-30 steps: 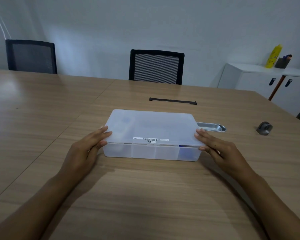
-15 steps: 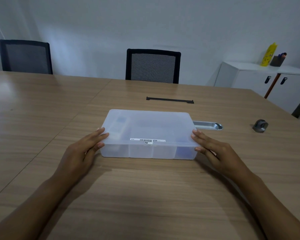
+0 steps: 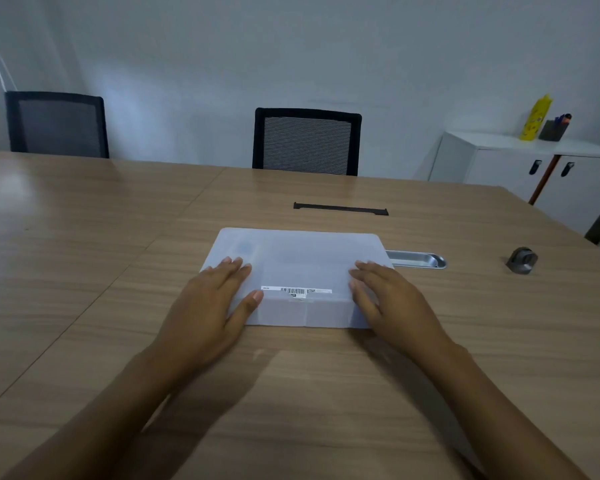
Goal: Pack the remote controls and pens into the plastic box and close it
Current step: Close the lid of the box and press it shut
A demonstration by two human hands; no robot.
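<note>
The translucent plastic box (image 3: 302, 258) lies on the wooden table (image 3: 84, 271) in front of me with its lid down flat. A barcode label (image 3: 297, 291) runs along the lid's front edge. Through the lid at the back left I see the faint shape of a remote control (image 3: 245, 249); the pens are not discernible. My left hand (image 3: 208, 306) lies on the lid's front left corner, fingers on top and thumb against the front wall. On the front right corner rests my right hand (image 3: 388, 299), fingers flat on the lid.
A shiny metal oval tray (image 3: 420, 259) sits right behind the box's right end. A black cable slot (image 3: 340, 209) lies farther back, and a small grey object (image 3: 522, 260) at the right. Two black chairs (image 3: 305, 143) and a white cabinet (image 3: 499, 168) stand beyond the table.
Both hands moved from the box's side ends up onto the lid's front corners. The lid's front edge, slightly raised a second ago, now sits flat.
</note>
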